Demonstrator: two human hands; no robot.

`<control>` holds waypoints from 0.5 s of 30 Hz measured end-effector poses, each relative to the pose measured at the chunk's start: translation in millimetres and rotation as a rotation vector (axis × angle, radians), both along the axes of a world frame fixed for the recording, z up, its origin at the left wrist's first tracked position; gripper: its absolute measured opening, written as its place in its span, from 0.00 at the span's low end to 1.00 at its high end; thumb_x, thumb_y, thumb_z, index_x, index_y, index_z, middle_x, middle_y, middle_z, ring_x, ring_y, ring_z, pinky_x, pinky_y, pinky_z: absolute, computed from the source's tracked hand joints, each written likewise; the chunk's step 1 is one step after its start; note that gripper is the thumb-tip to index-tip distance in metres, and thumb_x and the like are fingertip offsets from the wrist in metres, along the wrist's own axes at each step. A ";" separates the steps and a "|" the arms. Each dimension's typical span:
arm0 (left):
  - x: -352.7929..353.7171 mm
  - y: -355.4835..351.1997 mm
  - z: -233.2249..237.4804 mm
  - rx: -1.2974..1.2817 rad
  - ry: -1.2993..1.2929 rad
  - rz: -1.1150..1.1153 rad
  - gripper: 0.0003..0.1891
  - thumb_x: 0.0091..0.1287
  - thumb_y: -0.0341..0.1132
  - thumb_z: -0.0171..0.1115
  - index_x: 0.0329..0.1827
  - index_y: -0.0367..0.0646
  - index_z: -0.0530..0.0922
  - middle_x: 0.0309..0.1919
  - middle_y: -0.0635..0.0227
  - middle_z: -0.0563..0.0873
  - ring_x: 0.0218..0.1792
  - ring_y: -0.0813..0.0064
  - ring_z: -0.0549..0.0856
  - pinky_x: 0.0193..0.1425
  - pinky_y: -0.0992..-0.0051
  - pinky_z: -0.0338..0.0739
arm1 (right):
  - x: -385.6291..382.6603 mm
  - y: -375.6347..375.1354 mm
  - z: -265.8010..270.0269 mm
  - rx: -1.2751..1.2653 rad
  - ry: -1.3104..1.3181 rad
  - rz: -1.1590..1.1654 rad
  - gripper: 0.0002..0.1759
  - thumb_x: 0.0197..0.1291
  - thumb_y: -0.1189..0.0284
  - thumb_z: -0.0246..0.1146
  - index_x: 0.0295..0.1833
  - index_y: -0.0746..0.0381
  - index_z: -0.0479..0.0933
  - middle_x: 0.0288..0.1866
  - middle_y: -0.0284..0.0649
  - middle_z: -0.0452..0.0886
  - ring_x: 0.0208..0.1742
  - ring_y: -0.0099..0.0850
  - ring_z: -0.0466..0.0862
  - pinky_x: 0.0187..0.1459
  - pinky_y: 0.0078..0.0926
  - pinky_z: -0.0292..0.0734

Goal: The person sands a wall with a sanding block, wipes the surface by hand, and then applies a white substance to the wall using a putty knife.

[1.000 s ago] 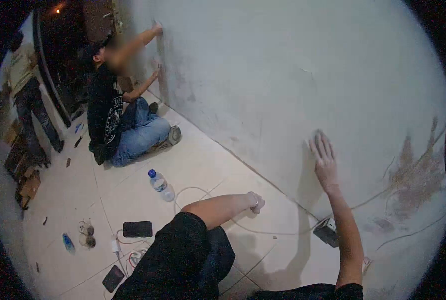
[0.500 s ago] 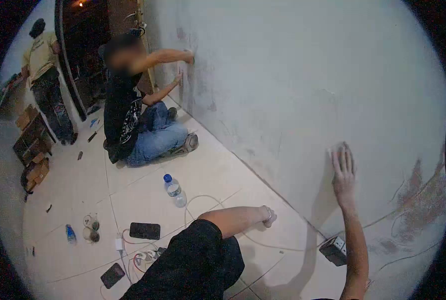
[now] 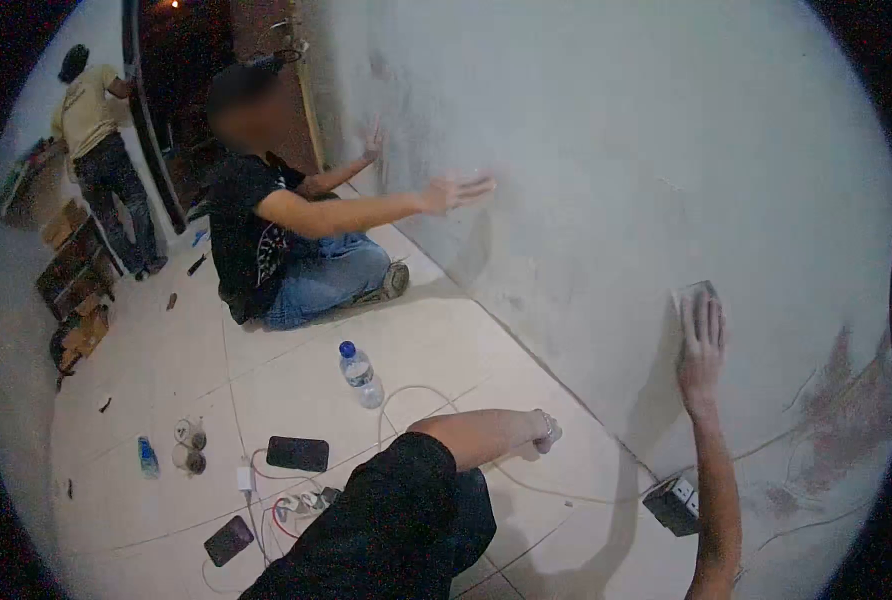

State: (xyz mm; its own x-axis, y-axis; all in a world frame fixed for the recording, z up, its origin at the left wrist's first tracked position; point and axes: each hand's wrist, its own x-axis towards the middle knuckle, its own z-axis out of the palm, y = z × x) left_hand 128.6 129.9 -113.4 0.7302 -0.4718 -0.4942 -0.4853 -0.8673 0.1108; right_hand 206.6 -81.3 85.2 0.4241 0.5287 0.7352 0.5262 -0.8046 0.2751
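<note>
My right hand is pressed flat against the pale wall, fingers together over a small sheet of sandpaper. The sheet's edges show past my fingertips and on their left side. Whitish dust coats those fingers. My left forearm reaches across the dark clothing on my lap, and my left hand, with a bracelet at the wrist, hangs bent over the floor near the wall's foot. Its fingers are mostly hidden from view.
Beside the wall a co-worker sits cross-legged; another person stands by the doorway. On the tiles lie a water bottle, phones, cables and a blue packet. A socket box sits under my right arm.
My right hand has slid slightly right and down on the wall, showing more of the sandpaper. The seated co-worker's nearer arm has swung toward me along the wall. The view has shifted a little.
</note>
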 end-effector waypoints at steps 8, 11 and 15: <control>2.4 1.2 -4.0 -0.058 -0.007 0.003 0.17 0.53 0.41 0.56 0.42 0.44 0.81 0.42 0.57 0.84 0.44 0.57 0.83 0.46 0.61 0.77 | 5.5 -23.8 -50.9 -0.323 0.167 0.152 0.37 0.45 0.83 0.53 0.67 0.56 0.61 0.70 0.42 0.58 0.70 0.38 0.60 0.67 0.34 0.57; 5.3 -5.3 -4.3 0.039 0.046 0.001 0.18 0.55 0.44 0.55 0.44 0.44 0.80 0.43 0.57 0.84 0.45 0.57 0.83 0.47 0.60 0.76 | -4.7 -12.5 8.1 -0.079 0.038 0.041 0.36 0.49 0.81 0.53 0.68 0.55 0.60 0.70 0.42 0.58 0.70 0.39 0.59 0.68 0.35 0.56; 6.4 -9.7 -5.4 0.068 0.108 -0.016 0.19 0.57 0.45 0.53 0.46 0.45 0.79 0.45 0.56 0.83 0.47 0.57 0.82 0.49 0.59 0.76 | 4.0 -10.6 -6.0 -0.029 -0.018 -0.100 0.37 0.52 0.80 0.54 0.70 0.52 0.55 0.73 0.36 0.52 0.73 0.34 0.53 0.72 0.35 0.48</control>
